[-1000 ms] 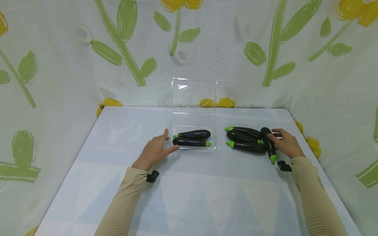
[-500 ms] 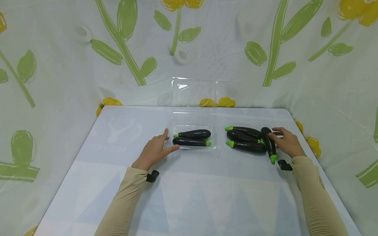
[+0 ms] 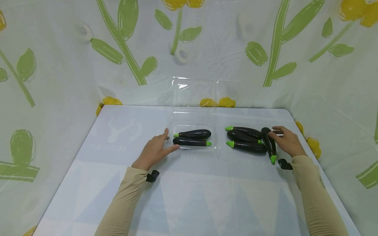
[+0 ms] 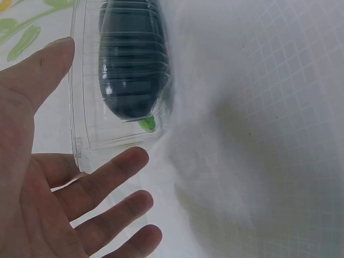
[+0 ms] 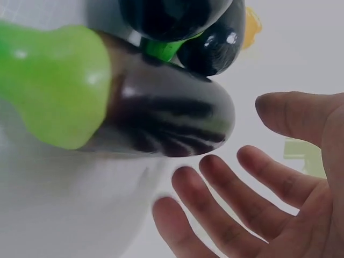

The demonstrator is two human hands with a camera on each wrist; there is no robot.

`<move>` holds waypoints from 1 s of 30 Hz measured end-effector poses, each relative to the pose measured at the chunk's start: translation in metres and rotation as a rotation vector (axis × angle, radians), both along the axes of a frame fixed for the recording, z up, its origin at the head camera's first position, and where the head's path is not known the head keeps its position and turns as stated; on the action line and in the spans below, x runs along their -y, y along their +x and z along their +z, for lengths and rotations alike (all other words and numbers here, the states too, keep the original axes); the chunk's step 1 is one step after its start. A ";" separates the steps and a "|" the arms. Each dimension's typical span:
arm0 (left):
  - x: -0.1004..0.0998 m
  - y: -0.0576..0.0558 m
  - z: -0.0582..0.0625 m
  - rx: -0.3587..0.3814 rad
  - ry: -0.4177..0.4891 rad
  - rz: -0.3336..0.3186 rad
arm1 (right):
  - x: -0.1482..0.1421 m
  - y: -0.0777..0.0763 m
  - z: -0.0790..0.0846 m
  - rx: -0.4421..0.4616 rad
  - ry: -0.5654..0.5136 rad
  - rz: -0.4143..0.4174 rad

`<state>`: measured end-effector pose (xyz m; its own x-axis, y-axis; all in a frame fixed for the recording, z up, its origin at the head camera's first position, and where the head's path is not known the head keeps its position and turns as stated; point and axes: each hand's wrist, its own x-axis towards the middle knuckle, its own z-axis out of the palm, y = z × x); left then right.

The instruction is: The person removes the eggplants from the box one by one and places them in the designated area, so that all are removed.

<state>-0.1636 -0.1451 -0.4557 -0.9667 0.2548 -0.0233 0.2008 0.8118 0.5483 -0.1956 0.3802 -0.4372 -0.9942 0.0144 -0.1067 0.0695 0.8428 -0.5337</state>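
A hinged clear plastic container (image 3: 193, 122) stands with its lid raised at the back. Two dark eggplants with green stems lie in its base, the nearer eggplant (image 3: 190, 141) along the front. My left hand (image 3: 153, 150) is at the container's left front corner, fingers spread and thumb at the front edge; in the left wrist view, thumb and fingers lie about the wall, without curling round it. To the right, one eggplant (image 3: 268, 144) lies crosswise, stem toward me. My right hand (image 3: 287, 141) is just right of it, fingers spread; the right wrist view shows a gap between them.
Three more eggplants (image 3: 246, 146) lie side by side left of the crosswise one, touching its side. The pale table (image 3: 189, 196) ends at the back against a flower-printed curtain (image 3: 218, 49), which also hangs at both sides.
The right hand has drawn slightly right, its fingers coming off the crosswise eggplant. The left hand, container and eggplants look unmoved.
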 end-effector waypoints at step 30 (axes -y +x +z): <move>0.000 -0.001 -0.002 -0.012 0.001 -0.004 | 0.082 -0.005 0.040 -0.365 -0.076 0.175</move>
<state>-0.1641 -0.1450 -0.4579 -0.9659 0.2587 -0.0114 0.2106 0.8103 0.5468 -0.2004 0.2982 -0.3976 -0.9537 -0.1523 0.2592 -0.2766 0.7822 -0.5583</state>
